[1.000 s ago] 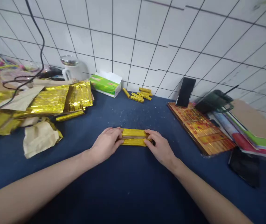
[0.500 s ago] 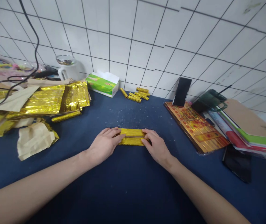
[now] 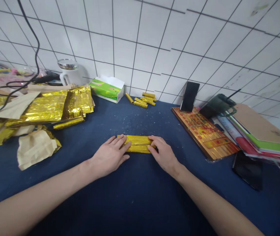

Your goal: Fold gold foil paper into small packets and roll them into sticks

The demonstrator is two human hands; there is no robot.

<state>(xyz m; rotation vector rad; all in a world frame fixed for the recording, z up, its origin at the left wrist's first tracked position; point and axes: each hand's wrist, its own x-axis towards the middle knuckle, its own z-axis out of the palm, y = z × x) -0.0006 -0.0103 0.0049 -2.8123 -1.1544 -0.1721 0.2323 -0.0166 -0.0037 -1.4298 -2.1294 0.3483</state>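
Observation:
A folded strip of gold foil paper (image 3: 138,144) lies on the blue tabletop, a lengthwise seam along its middle. My left hand (image 3: 111,152) rests flat on its left end, fingers stretched out and thumb apart at the near side. At the right end, the bent fingers and thumb of my right hand (image 3: 164,152) grip the strip's edge. Beyond it, near the wall, lie several small rolled gold foil pieces (image 3: 144,101). To the left a longer gold roll (image 3: 69,123) sits before a heap of gold foil sheets (image 3: 48,105).
A crumpled tan paper (image 3: 35,149) lies at left. Along the wall stand a white mug (image 3: 70,73) and a green tissue pack (image 3: 107,88). On the right, a phone (image 3: 189,96) leans upright on an orange-gold packet (image 3: 206,134), beside a dark cup (image 3: 218,105) and stacked folders (image 3: 265,131).
My left thumb has moved off the strip's seam toward its near edge, and the fingers now lie flatter. The seam looks narrower. My right hand keeps nearly the same place.

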